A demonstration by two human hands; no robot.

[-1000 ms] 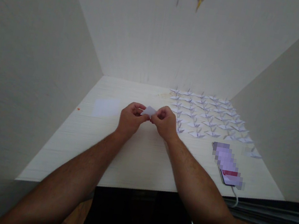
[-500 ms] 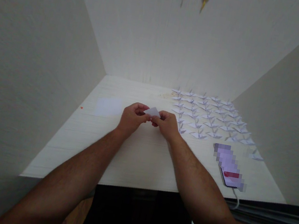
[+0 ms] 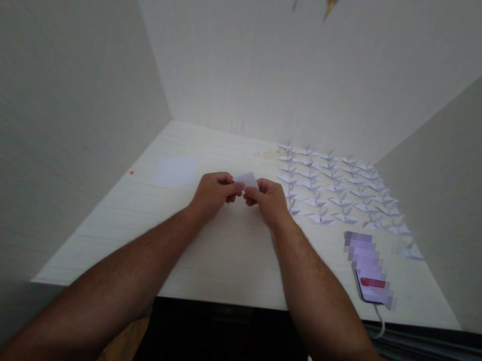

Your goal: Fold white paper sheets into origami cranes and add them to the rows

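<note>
A small folded piece of white paper (image 3: 247, 178) is pinched between both hands above the middle of the light wooden table (image 3: 219, 251). My left hand (image 3: 213, 193) grips its left end with curled fingers. My right hand (image 3: 269, 200) grips the right end, fingertips pressed together against the left hand's. Most of the paper is hidden behind the fingers; only a pointed top edge shows.
Several rows of folded paper cranes (image 3: 337, 188) cover the table's far right. A phone (image 3: 370, 268) with a cable lies near the right front edge. A flat white paper sheet (image 3: 175, 170) lies to the left. Walls close in on three sides.
The paper has gone from lying flat between the fingers to showing a pointed edge, and both hands have drawn slightly closer together and lower. The view has shifted a little.
</note>
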